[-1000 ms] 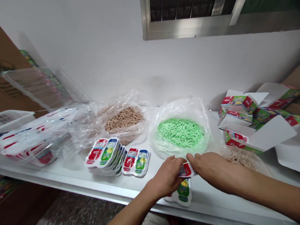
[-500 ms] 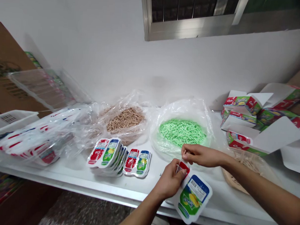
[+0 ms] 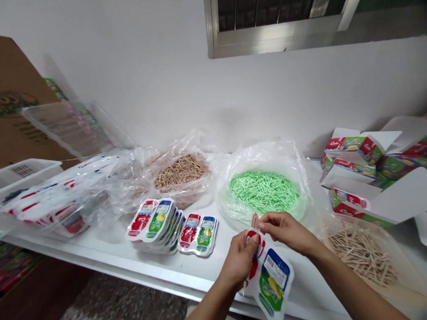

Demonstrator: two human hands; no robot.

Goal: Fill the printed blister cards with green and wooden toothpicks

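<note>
My left hand (image 3: 240,259) is closed on a two-part packet (image 3: 274,280), one half red and the other green and blue with a lemon picture. The packet hangs tilted over the table's front edge, my left thumb lying across its red half. Several thin brown sticks (image 3: 255,221) poke up from the top of that red half. My right hand (image 3: 284,230) has its thumb and fingertips pinched at these sticks; how firmly it grips them is partly hidden. Behind it, an open plastic bag holds green sticks (image 3: 265,190).
Left of my hands are a packet stack (image 3: 154,223) and a smaller pile (image 3: 198,235). Brown sticks (image 3: 181,170) fill a bag behind them. More sticks (image 3: 363,251) lie in a bag at right, below open cartons (image 3: 353,204). Bagged packets (image 3: 56,195) lie far left.
My right hand has moved slightly down and right, and brown sticks now show at the packet's top. The packet has shifted a little left. The view has turned slightly, uncovering the right-hand stick bag.
</note>
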